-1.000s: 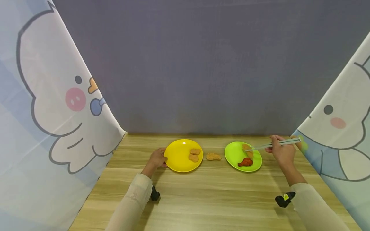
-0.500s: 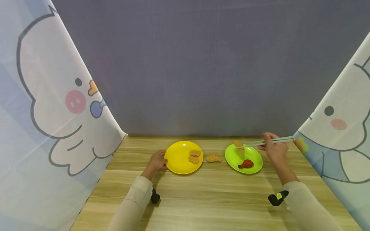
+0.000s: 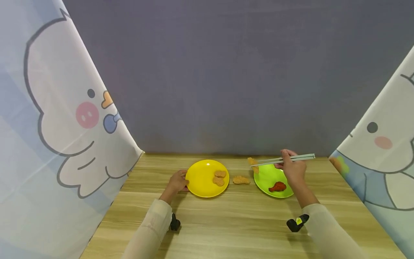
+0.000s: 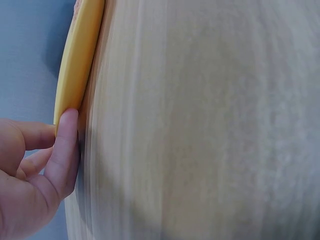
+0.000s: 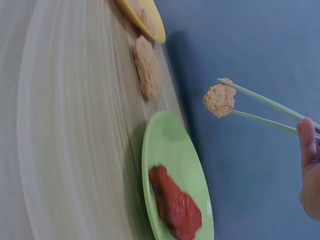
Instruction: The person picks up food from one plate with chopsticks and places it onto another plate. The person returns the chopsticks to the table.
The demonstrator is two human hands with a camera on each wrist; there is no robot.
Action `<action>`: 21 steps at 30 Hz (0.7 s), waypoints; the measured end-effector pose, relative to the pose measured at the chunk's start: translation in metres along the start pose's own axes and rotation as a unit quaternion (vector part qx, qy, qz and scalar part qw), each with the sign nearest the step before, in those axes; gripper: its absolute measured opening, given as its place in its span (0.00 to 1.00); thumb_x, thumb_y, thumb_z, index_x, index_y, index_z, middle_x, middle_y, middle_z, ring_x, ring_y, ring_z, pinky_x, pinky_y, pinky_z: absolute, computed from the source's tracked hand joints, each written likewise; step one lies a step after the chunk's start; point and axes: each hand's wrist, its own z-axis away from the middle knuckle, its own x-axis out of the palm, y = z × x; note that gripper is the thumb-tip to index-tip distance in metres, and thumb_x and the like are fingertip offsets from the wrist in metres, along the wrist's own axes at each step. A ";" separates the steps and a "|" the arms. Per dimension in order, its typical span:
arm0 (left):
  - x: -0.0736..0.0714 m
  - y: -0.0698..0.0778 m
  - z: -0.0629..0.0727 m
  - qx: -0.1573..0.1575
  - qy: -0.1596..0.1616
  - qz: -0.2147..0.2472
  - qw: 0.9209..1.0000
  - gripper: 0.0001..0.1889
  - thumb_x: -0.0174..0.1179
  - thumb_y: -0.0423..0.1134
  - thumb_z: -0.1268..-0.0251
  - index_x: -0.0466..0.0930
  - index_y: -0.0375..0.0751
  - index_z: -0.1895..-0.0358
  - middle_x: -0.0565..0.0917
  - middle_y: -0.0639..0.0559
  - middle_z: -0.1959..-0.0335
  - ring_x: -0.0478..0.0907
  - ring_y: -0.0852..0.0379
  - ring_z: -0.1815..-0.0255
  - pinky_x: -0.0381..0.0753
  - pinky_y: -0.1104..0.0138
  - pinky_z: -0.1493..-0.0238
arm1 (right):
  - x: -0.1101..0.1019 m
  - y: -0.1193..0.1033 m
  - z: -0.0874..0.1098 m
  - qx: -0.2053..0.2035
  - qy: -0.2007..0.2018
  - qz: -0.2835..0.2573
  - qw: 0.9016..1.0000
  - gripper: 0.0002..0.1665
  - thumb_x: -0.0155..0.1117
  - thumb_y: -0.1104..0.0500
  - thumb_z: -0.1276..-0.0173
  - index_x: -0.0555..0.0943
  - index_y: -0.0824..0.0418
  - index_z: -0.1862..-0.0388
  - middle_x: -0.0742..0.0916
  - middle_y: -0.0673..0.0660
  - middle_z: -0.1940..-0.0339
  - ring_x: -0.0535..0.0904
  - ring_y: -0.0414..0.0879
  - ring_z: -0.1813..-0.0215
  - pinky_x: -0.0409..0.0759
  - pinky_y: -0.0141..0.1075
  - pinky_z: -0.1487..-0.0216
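My left hand [image 3: 178,181] pinches the left rim of a yellow plate [image 3: 202,178] between thumb and fingers, as the left wrist view shows. Two round nuggets [image 3: 219,181] lie on that plate's right side. My right hand [image 3: 293,168] holds a pair of pale green chopsticks [image 3: 302,157]. Between their tips a breaded chicken piece [image 5: 220,98] is clamped in the air, over the left rim of a green plate [image 3: 266,177]. A red-brown drumstick [image 3: 277,186] lies on the green plate.
Another breaded chicken piece [image 3: 241,180] lies on the wooden table [image 3: 233,223] between the two plates. A grey backdrop [image 3: 207,79] rises behind the table, and printed cartoon panels [image 3: 69,144] stand at both sides.
My right hand has moved left with the chopsticks, lifting the breaded chicken piece off the green plate and carrying it toward the plate's left rim. My left hand stays at the yellow plate.
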 end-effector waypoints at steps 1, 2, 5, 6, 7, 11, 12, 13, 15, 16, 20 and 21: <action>0.000 0.000 0.000 0.002 -0.001 0.000 1.000 0.30 0.58 0.21 0.36 0.69 0.34 0.29 0.81 0.29 0.45 0.87 0.50 0.65 0.92 0.59 0.68 | 0.004 0.001 0.000 0.001 -0.003 0.001 1.000 0.09 0.58 0.57 0.22 0.83 0.59 0.53 0.85 0.43 0.74 0.86 0.39 0.81 0.88 0.30 0.74; 0.000 0.000 0.000 0.005 -0.001 -0.001 1.000 0.30 0.58 0.21 0.36 0.69 0.33 0.29 0.81 0.29 0.46 0.87 0.50 0.66 0.92 0.59 0.68 | 0.007 0.003 0.001 0.004 -0.004 0.004 1.000 0.11 0.58 0.56 0.22 0.83 0.61 0.51 0.85 0.43 0.73 0.86 0.38 0.80 0.88 0.30 0.74; 0.001 -0.002 -0.001 0.006 0.000 0.002 1.000 0.29 0.57 0.21 0.36 0.70 0.33 0.29 0.81 0.30 0.47 0.86 0.52 0.68 0.92 0.60 0.69 | 0.018 0.008 0.002 0.006 -0.014 0.005 1.000 0.16 0.58 0.55 0.22 0.82 0.65 0.46 0.85 0.42 0.72 0.86 0.38 0.80 0.88 0.30 0.73; 0.001 -0.003 -0.001 0.005 0.002 0.003 1.000 0.29 0.57 0.21 0.36 0.70 0.33 0.30 0.81 0.30 0.47 0.85 0.52 0.68 0.92 0.60 0.69 | 0.022 0.010 0.002 0.004 -0.018 0.009 1.000 0.18 0.58 0.54 0.22 0.82 0.65 0.45 0.85 0.43 0.73 0.86 0.38 0.80 0.89 0.30 0.72; 0.002 -0.004 -0.002 0.006 0.003 0.001 1.000 0.29 0.57 0.21 0.36 0.70 0.33 0.30 0.81 0.30 0.48 0.85 0.52 0.69 0.92 0.60 0.69 | 0.025 0.012 0.003 0.001 -0.022 0.011 1.000 0.19 0.58 0.54 0.22 0.82 0.66 0.44 0.84 0.43 0.73 0.86 0.38 0.79 0.89 0.31 0.72; 0.003 -0.005 -0.003 0.007 0.004 0.004 1.000 0.29 0.58 0.21 0.36 0.70 0.32 0.30 0.81 0.30 0.47 0.85 0.52 0.69 0.92 0.60 0.69 | 0.040 0.017 0.010 -0.012 -0.039 0.024 0.999 0.21 0.58 0.52 0.22 0.82 0.67 0.43 0.84 0.42 0.70 0.86 0.37 0.78 0.89 0.31 0.71; 0.004 -0.005 -0.003 0.008 0.005 0.002 1.000 0.29 0.57 0.21 0.36 0.70 0.32 0.29 0.81 0.29 0.47 0.86 0.52 0.68 0.92 0.60 0.69 | 0.044 0.018 0.011 -0.016 -0.041 0.026 0.999 0.22 0.59 0.51 0.22 0.81 0.68 0.42 0.84 0.42 0.69 0.86 0.37 0.78 0.89 0.31 0.71; 0.004 -0.005 -0.003 0.009 0.005 0.002 1.000 0.29 0.57 0.21 0.36 0.70 0.32 0.29 0.81 0.29 0.47 0.86 0.52 0.68 0.92 0.60 0.69 | 0.047 0.018 0.013 -0.018 -0.045 0.024 0.999 0.23 0.58 0.51 0.22 0.81 0.69 0.42 0.84 0.42 0.67 0.86 0.37 0.78 0.89 0.31 0.71; 0.004 -0.005 -0.003 0.007 0.006 0.001 1.000 0.29 0.57 0.21 0.35 0.70 0.33 0.29 0.81 0.30 0.47 0.86 0.52 0.68 0.92 0.61 0.70 | 0.055 0.019 0.017 -0.022 -0.051 0.020 0.998 0.24 0.59 0.51 0.22 0.81 0.70 0.42 0.84 0.43 0.66 0.86 0.37 0.78 0.89 0.31 0.71; 0.003 -0.005 -0.002 0.005 0.007 0.001 1.000 0.29 0.57 0.21 0.35 0.70 0.34 0.29 0.81 0.30 0.47 0.86 0.52 0.67 0.92 0.61 0.70 | 0.059 0.020 0.019 -0.023 -0.053 0.016 0.998 0.24 0.59 0.51 0.22 0.81 0.71 0.41 0.84 0.43 0.66 0.86 0.37 0.78 0.89 0.31 0.71; 0.003 -0.005 -0.002 0.006 0.006 0.000 1.000 0.29 0.57 0.21 0.35 0.70 0.33 0.29 0.80 0.30 0.47 0.86 0.51 0.67 0.92 0.60 0.70 | 0.074 0.023 0.028 -0.027 -0.059 0.003 0.998 0.23 0.58 0.52 0.22 0.82 0.71 0.44 0.85 0.43 0.68 0.86 0.37 0.79 0.89 0.32 0.72; 0.003 -0.005 -0.002 0.006 0.005 0.000 1.000 0.29 0.57 0.21 0.35 0.70 0.33 0.29 0.80 0.31 0.47 0.86 0.51 0.67 0.92 0.60 0.70 | 0.078 0.024 0.029 -0.028 -0.062 -0.001 0.998 0.23 0.58 0.52 0.22 0.82 0.71 0.44 0.85 0.45 0.68 0.86 0.37 0.79 0.89 0.32 0.72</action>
